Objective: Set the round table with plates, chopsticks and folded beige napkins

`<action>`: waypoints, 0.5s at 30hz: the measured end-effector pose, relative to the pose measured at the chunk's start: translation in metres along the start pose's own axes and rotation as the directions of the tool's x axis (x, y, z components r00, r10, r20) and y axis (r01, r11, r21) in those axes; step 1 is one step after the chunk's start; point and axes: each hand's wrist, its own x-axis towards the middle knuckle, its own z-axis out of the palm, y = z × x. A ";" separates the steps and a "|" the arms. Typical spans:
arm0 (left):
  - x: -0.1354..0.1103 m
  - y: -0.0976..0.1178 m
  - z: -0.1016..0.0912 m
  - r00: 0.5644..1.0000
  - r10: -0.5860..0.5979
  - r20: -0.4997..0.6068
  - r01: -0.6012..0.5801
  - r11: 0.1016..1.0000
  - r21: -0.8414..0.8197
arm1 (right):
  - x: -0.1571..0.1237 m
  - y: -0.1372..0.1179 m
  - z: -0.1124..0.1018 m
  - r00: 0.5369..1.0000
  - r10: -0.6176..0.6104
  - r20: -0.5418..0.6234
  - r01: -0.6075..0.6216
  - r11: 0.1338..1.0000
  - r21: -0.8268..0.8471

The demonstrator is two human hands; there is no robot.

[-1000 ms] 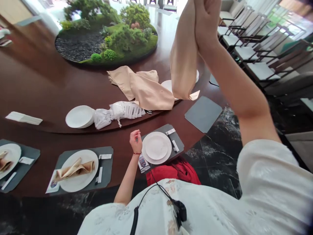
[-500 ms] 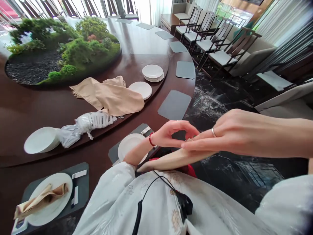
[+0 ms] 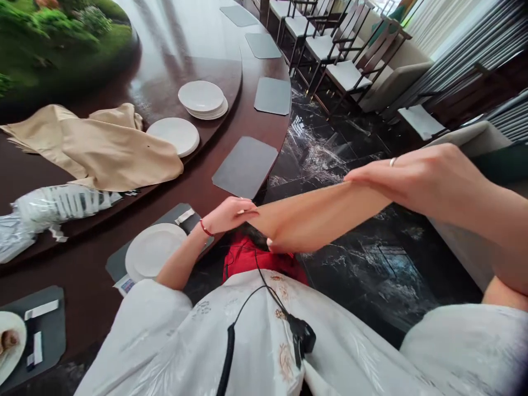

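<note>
A beige cloth napkin (image 3: 313, 220) is stretched in a folded band between my two hands, above the dark floor in front of my body. My left hand (image 3: 231, 213) pinches its left end. At the upper right end, my right hand (image 3: 416, 173) grips the napkin, thumb and fingers pressed together. Left of my left hand a white plate (image 3: 154, 250) sits on a grey placemat (image 3: 113, 258) at the table edge. More beige napkins (image 3: 103, 148) lie in a loose pile on the turntable.
Stacks of white plates (image 3: 202, 99) stand on the turntable (image 3: 218, 66), beside a plastic-wrapped bundle (image 3: 61, 206). Grey placemats (image 3: 245, 165) line the brown table's rim. At lower left, another plate (image 3: 10, 352) holds a folded napkin. Chairs (image 3: 348, 74) stand along the far right.
My hands, close together before, have moved apart, and the napkin between them is now pulled out wide. The view has shifted right, so the table appears further left.
</note>
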 end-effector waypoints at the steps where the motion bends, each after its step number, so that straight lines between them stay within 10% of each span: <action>1: 0.001 -0.009 -0.004 0.998 -0.034 -0.058 0.037 0.998 0.049 | -0.003 0.013 0.008 0.999 0.050 -0.014 -0.051 0.997 -0.056; 10: -0.018 -0.090 -0.071 0.777 -0.264 -0.572 0.329 0.944 0.012 | 0.029 0.120 0.079 0.921 0.390 -0.002 -0.390 0.919 -0.060; 13: -0.011 -0.093 -0.083 0.657 -0.347 -0.669 0.338 0.929 -0.150 | 0.060 0.127 0.105 0.971 0.220 0.097 -0.240 0.912 0.334; 15: 0.007 -0.083 -0.084 0.594 -0.367 -0.715 0.292 0.927 -0.234 | 0.091 0.110 0.118 0.995 0.002 0.098 -0.067 0.740 0.669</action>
